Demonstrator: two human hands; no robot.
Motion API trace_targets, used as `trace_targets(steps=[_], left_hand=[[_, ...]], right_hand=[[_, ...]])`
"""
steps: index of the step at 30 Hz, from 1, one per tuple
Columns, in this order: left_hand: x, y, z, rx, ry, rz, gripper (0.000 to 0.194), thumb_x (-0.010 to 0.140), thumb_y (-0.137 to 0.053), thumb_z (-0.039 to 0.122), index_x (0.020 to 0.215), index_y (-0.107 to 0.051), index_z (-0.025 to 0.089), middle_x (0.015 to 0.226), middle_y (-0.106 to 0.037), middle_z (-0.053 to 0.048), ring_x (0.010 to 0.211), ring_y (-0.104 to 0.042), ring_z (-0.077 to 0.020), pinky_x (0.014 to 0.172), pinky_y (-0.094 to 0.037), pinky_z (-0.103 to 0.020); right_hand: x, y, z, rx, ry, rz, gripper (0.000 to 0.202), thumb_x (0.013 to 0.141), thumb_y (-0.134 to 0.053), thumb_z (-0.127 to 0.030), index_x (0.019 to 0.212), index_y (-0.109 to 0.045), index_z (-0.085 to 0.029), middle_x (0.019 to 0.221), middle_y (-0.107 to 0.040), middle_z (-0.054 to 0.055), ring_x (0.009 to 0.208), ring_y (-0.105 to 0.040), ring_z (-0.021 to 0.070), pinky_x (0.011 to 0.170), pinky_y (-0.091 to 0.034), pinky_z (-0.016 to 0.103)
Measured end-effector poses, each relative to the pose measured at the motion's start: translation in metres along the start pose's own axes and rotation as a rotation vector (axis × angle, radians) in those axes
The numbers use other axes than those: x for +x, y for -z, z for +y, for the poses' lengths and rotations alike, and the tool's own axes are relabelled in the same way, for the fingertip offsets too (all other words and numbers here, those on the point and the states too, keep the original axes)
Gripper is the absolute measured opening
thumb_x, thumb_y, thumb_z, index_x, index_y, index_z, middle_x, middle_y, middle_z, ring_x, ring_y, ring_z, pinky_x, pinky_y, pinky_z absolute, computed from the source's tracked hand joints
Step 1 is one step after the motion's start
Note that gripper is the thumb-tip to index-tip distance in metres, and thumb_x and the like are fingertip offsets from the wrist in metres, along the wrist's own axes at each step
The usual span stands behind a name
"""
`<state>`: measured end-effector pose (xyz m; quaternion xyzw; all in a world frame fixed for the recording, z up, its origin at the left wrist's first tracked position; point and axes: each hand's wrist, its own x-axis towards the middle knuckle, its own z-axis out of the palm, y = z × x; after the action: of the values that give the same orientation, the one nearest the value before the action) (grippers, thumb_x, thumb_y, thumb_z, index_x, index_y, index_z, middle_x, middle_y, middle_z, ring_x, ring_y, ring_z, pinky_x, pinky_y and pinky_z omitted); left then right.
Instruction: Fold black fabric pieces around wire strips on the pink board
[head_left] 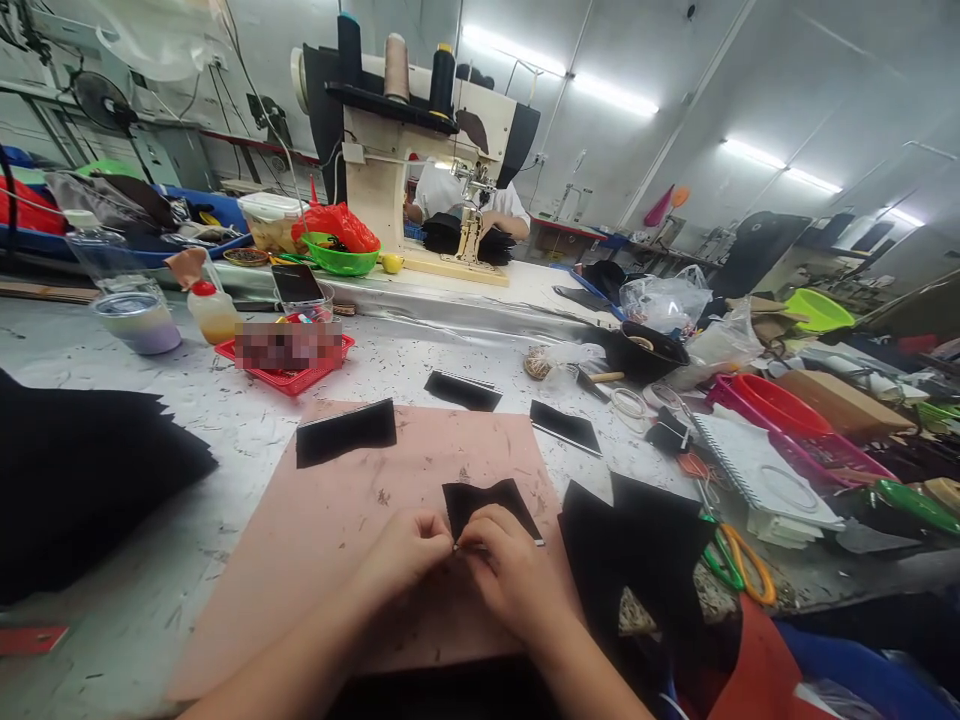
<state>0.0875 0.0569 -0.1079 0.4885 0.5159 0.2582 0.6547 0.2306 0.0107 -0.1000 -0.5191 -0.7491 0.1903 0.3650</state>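
Note:
A small black fabric piece point(491, 497) with a thin whitish strip along its near edge is between my hands, over a pink mat point(360, 480). My left hand point(412, 550) is closed in a pinch at the piece's near left corner. From the right, my right hand point(510, 570) is closed on the same piece, its thumb and fingertips close to my left fingers. What exactly lies between the fingertips is too small to tell. Similar black pieces with pale edges lie farther off: one on the mat point(346, 433), another beyond it point(463, 390), a third to the right point(565, 427).
Larger black fabric pieces point(637, 530) overlap at my right, near scissors point(742, 565) and a notebook point(761, 470). A black stack point(90, 480) fills the left side. A red basket point(292, 378) and glue bottle point(212, 312) stand beyond the mat. A person sits behind the sewing machine point(375, 150).

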Motion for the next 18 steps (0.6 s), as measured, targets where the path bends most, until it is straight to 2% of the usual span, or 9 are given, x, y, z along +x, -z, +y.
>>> trace_targets(steps=[3,5,7,8,11,13,15,17,18], left_hand=[[-0.001,-0.001,0.001,-0.008,-0.001,0.016,0.007,0.049,-0.048,0.022,0.046,-0.044,0.018,0.041,-0.05,0.004,0.042,-0.044,-0.0091,0.043,-0.032,-0.019],[-0.002,-0.003,0.001,-0.01,-0.003,0.037,0.008,0.05,-0.048,0.022,0.045,-0.043,0.018,0.041,-0.05,0.004,0.041,-0.044,-0.009,0.042,-0.032,-0.018],[-0.003,-0.004,0.002,-0.01,-0.01,0.063,0.008,0.051,-0.048,0.023,0.047,-0.043,0.019,0.041,-0.052,0.004,0.04,-0.044,-0.0089,0.042,-0.032,-0.018],[-0.003,-0.005,0.002,-0.008,-0.017,0.077,0.008,0.052,-0.049,0.024,0.048,-0.044,0.019,0.042,-0.052,0.004,0.041,-0.045,-0.009,0.042,-0.032,-0.018],[-0.005,-0.006,0.004,-0.001,-0.044,0.11,0.013,0.053,-0.052,0.029,0.05,-0.045,0.019,0.046,-0.055,0.003,0.043,-0.048,-0.0103,0.045,-0.035,-0.019],[-0.004,-0.005,0.004,0.004,-0.058,0.122,0.017,0.054,-0.054,0.033,0.051,-0.045,0.019,0.047,-0.054,0.003,0.044,-0.049,-0.0114,0.046,-0.036,-0.02],[-0.003,-0.001,0.003,0.011,-0.066,0.121,0.02,0.055,-0.057,0.036,0.052,-0.047,0.019,0.047,-0.054,0.004,0.045,-0.049,-0.0121,0.047,-0.036,-0.021],[0.0,0.006,-0.002,0.079,-0.098,0.133,0.021,0.055,-0.059,0.038,0.051,-0.05,0.019,0.047,-0.053,0.004,0.045,-0.048,-0.0129,0.047,-0.036,-0.022],[0.002,0.01,-0.005,0.141,-0.13,0.159,0.022,0.055,-0.059,0.039,0.051,-0.051,0.019,0.046,-0.053,0.004,0.045,-0.048,-0.0134,0.046,-0.036,-0.022]], right_hand=[[-0.004,-0.001,0.007,0.134,-0.045,-0.017,0.017,0.075,-0.048,-0.005,0.073,-0.055,-0.021,0.09,-0.057,0.005,0.086,-0.055,0.0186,0.074,-0.045,0.03],[-0.006,-0.001,0.013,0.36,-0.136,0.022,0.01,0.077,-0.052,-0.012,0.073,-0.054,-0.021,0.103,-0.058,0.006,0.099,-0.054,0.0204,0.084,-0.044,0.034],[-0.005,0.002,0.02,0.685,-0.284,0.166,0.008,0.082,-0.056,-0.024,0.075,-0.051,-0.022,0.107,-0.061,0.006,0.104,-0.056,0.0208,0.09,-0.042,0.039],[-0.003,0.006,0.023,0.851,-0.352,0.272,0.013,0.082,-0.057,-0.031,0.077,-0.049,-0.022,0.101,-0.064,0.005,0.099,-0.059,0.0198,0.09,-0.043,0.041],[0.005,0.03,0.034,1.174,-0.402,0.598,0.025,0.077,-0.065,-0.038,0.075,-0.045,-0.024,0.066,-0.062,-0.006,0.066,-0.061,0.0123,0.082,-0.049,0.04],[0.007,0.056,0.042,1.184,-0.34,0.76,0.028,0.071,-0.071,-0.034,0.073,-0.045,-0.023,0.055,-0.052,-0.012,0.051,-0.053,0.0071,0.071,-0.053,0.032],[-0.003,0.086,0.049,1.112,-0.294,0.874,0.026,0.069,-0.073,-0.029,0.075,-0.048,-0.024,0.052,-0.048,-0.013,0.044,-0.045,0.0043,0.054,-0.049,0.019],[-0.024,0.113,0.054,1.003,-0.327,0.832,0.022,0.071,-0.072,-0.029,0.083,-0.054,-0.025,0.051,-0.049,-0.012,0.038,-0.039,0.0028,0.038,-0.037,0.011],[-0.037,0.124,0.056,0.933,-0.377,0.714,0.019,0.073,-0.07,-0.031,0.086,-0.057,-0.024,0.051,-0.052,-0.011,0.036,-0.039,0.0027,0.035,-0.033,0.01]])
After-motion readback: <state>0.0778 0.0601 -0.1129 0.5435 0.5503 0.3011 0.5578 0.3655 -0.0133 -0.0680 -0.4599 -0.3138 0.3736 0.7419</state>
